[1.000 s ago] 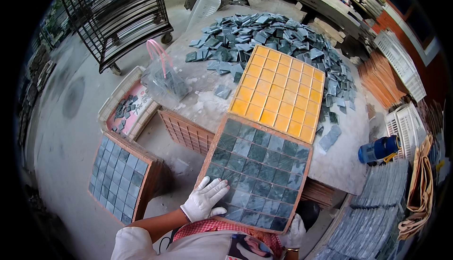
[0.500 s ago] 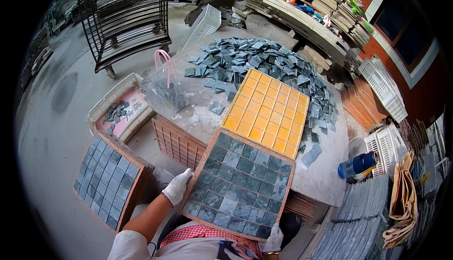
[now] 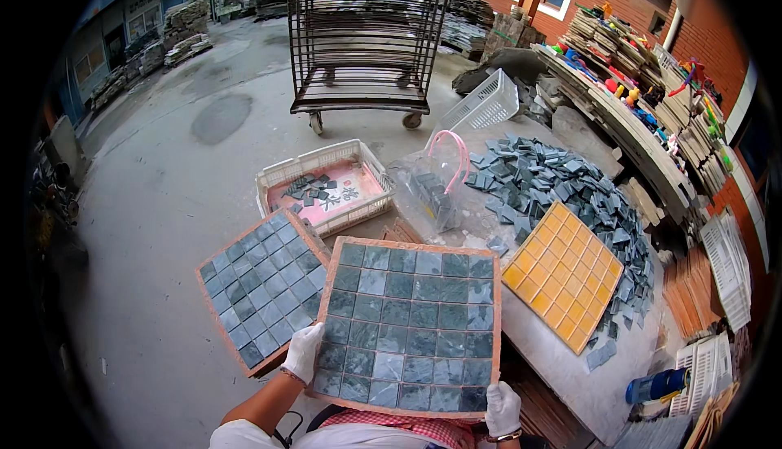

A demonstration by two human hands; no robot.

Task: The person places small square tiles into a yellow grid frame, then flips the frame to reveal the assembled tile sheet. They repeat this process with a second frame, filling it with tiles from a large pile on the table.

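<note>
Between both hands, held up off the bench, sits the filled tile tray (image 3: 407, 327): a wood-framed square board w/ every cell showing a dark green-grey tile. Left hand (image 3: 303, 351), white-gloved, grips the tray's lower left edge, fingers curled over the frame. Right hand (image 3: 502, 407), also gloved, clamps the lower right corner; thumb side shows, the rest is under the board, so can't tell how far those fingers wrap.

Progress, as a judgement: this tray looks fully loaded, no empty cells visible. Just left of the left hand a second filled tray (image 3: 259, 290) lies tilted, also complete. Ahead & right of the right hand a yellow grid mould (image 3: 562, 274) sits empty on the bench, so at least one more board seems left to fill. Beyond it a big heap of loose tiles (image 3: 554, 184) remains, plenty of stock. Ahead of the left hand a white basket (image 3: 322, 184) holds only a few tiles.

Hard to make out: what the held tray rests on, if anything, as its underside is hidden. Clear plastic bag w/ pink handle (image 3: 432, 188) blurs its contents. Person's body is cut off at the lower edge; the right-side benches bend & blur toward the rim.
</note>
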